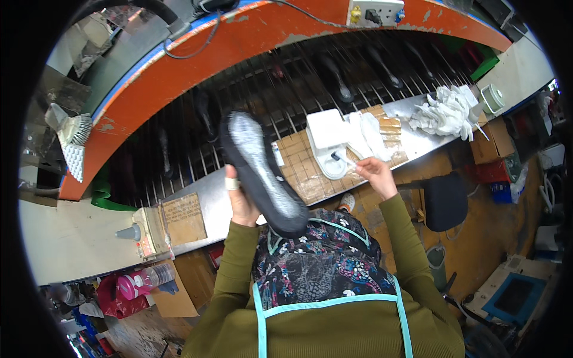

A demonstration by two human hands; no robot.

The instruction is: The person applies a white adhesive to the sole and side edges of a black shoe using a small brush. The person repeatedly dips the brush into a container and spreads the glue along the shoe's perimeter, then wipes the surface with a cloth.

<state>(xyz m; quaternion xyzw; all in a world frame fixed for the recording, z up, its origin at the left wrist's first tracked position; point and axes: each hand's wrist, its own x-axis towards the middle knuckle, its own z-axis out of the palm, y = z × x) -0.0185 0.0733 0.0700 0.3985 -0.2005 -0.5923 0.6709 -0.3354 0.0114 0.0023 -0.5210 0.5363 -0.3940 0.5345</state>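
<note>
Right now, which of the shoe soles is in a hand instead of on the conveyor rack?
The dark sole with the pale grey tread, held up in the left hand. The other dark soles lie on the rack's bars.

You get even, fairly bright light from above, with soft shadows. The fisheye bends the orange rail (179, 77) into an arch and leaves black corners. The shoe (262, 173) is slightly motion-blurred, and the white cloths (444, 113) at upper right glare.

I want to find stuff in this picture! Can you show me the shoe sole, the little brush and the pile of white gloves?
shoe sole (262, 173), head view, middle of its grey underside
brush (345, 159), head view, its handle
pile of white gloves (444, 113), head view, centre of the heap
</note>
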